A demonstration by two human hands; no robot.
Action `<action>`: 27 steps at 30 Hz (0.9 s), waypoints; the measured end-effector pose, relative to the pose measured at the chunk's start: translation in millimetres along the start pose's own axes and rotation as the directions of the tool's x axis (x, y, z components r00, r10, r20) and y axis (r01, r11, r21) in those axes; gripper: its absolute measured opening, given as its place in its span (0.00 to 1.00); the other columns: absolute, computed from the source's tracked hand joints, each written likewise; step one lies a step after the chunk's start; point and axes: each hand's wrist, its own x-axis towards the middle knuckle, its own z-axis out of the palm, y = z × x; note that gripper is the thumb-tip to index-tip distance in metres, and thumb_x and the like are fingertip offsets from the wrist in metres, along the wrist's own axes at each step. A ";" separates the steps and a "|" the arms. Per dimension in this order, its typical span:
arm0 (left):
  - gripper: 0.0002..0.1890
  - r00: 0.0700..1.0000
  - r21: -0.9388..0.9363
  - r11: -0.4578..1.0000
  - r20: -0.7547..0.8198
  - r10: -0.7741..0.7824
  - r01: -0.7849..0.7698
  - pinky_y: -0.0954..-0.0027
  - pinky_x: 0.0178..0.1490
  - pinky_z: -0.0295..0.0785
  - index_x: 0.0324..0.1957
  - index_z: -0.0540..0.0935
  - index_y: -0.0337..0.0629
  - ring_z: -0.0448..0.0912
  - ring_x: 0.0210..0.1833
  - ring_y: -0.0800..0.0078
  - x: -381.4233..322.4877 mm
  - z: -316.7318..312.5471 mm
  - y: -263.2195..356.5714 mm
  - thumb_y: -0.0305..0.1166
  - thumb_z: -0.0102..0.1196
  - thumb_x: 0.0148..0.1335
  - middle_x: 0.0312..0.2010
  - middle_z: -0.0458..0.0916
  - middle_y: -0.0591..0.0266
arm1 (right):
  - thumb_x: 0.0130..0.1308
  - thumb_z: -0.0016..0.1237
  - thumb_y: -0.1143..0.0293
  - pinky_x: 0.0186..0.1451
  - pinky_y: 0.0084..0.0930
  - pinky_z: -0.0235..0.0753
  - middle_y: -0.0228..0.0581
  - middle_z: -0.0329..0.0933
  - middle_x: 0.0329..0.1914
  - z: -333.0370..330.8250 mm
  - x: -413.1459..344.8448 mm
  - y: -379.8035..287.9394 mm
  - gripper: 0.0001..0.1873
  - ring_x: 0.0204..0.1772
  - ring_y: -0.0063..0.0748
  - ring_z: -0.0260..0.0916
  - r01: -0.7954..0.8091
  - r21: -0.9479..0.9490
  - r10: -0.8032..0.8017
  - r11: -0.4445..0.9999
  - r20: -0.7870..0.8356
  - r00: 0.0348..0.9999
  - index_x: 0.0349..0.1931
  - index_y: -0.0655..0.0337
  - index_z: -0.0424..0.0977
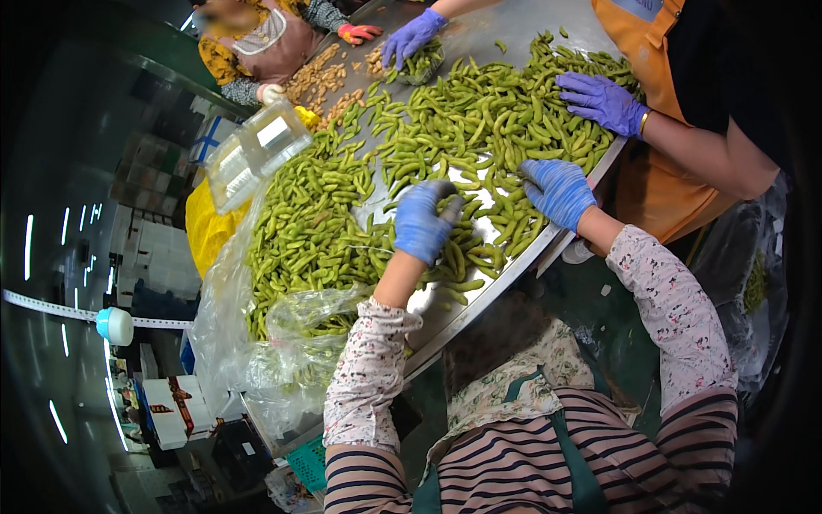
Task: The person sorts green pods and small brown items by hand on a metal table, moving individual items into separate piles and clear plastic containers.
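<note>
Green soybean pods (pixel 507 109) lie heaped and spread over a metal worktable (pixel 437 299). Among them is my left hand (pixel 424 221) in a blue knit glove, its fingers curved down over several pods; whether it grips any is unclear. My right hand (pixel 557 193), gloved the same way, touches pods close to the table's front edge. Its fingers point into the pile, and their undersides are hidden. To the left, a clear plastic bag (pixel 225 321) lies beside and partly over a dense mound of pods (pixel 314 225).
At right, a co-worker's purple-gloved hand (pixel 600 103) rests on pods; the other (pixel 414 37) is over a clear tub (pixel 424 67). Across the table, another person's red glove (pixel 358 33) is near peanuts (pixel 321 74). Clear plastic boxes (pixel 257 154) stand at left above yellow cloth (pixel 212 225).
</note>
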 end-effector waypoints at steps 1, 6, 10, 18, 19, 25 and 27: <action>0.14 0.997 -0.039 0.996 0.014 0.082 -0.081 0.61 0.46 0.72 0.41 0.81 0.41 0.78 0.41 0.54 -6.4 -2.0 6.4 0.38 0.59 0.56 0.37 0.81 0.52 | 0.58 0.47 0.65 0.38 0.47 0.72 0.48 0.75 0.27 0.7 0.3 -0.2 0.08 0.33 0.53 0.74 0.008 0.002 -0.008 1.000 -0.009 1.000 0.33 0.60 0.72; 0.29 0.866 0.217 0.862 0.328 0.377 -0.458 0.47 0.66 0.56 0.61 0.69 0.59 0.67 0.62 0.50 -21.0 21.1 31.0 0.46 0.57 0.56 0.60 0.68 0.51 | 0.58 0.47 0.65 0.38 0.46 0.72 0.48 0.75 0.27 2.3 0.0 0.0 0.09 0.34 0.53 0.74 0.012 0.003 -0.012 1.000 -0.031 0.999 0.35 0.60 0.72; 0.27 0.988 0.528 0.845 0.063 -0.138 0.084 0.46 0.67 0.57 0.61 0.71 0.62 0.66 0.63 0.50 8.5 19.1 -10.5 0.44 0.56 0.58 0.61 0.68 0.50 | 0.59 0.47 0.64 0.40 0.45 0.73 0.49 0.76 0.28 0.8 -0.9 -1.0 0.10 0.35 0.53 0.74 -0.004 -0.006 0.004 1.000 -0.003 1.000 0.36 0.60 0.72; 0.24 0.899 0.227 0.870 0.134 0.417 -0.437 0.47 0.63 0.60 0.55 0.75 0.52 0.70 0.57 0.49 -17.7 22.4 18.0 0.37 0.58 0.54 0.55 0.73 0.51 | 0.60 0.47 0.64 0.41 0.46 0.73 0.49 0.76 0.30 0.0 -0.3 -1.7 0.11 0.36 0.53 0.74 -0.019 -0.027 0.019 0.999 0.014 1.000 0.37 0.60 0.73; 0.25 0.879 0.206 0.859 0.206 0.430 -0.469 0.43 0.65 0.56 0.57 0.73 0.52 0.69 0.59 0.49 -20.4 32.3 32.4 0.39 0.56 0.55 0.56 0.72 0.53 | 0.60 0.47 0.63 0.41 0.46 0.73 0.49 0.76 0.30 0.6 -0.3 -2.4 0.11 0.36 0.53 0.74 -0.021 -0.015 0.022 1.000 0.003 1.000 0.38 0.60 0.73; 0.27 0.968 0.444 0.895 0.241 -0.067 -0.048 0.42 0.70 0.46 0.61 0.71 0.53 0.62 0.67 0.51 6.4 40.1 13.7 0.50 0.47 0.62 0.63 0.66 0.53 | 0.60 0.47 0.63 0.42 0.44 0.73 0.50 0.77 0.32 3.6 -3.1 4.4 0.13 0.37 0.54 0.74 0.004 0.011 -0.003 1.000 -0.081 0.997 0.41 0.60 0.74; 0.27 0.988 0.380 0.920 0.079 -0.133 0.094 0.44 0.70 0.48 0.60 0.72 0.52 0.61 0.67 0.52 -1.1 26.1 -7.7 0.49 0.49 0.61 0.64 0.66 0.53 | 0.59 0.48 0.65 0.44 0.43 0.74 0.51 0.78 0.34 -3.8 -0.7 -0.5 0.13 0.39 0.53 0.75 -0.042 -0.004 0.042 0.999 -0.005 0.999 0.42 0.62 0.74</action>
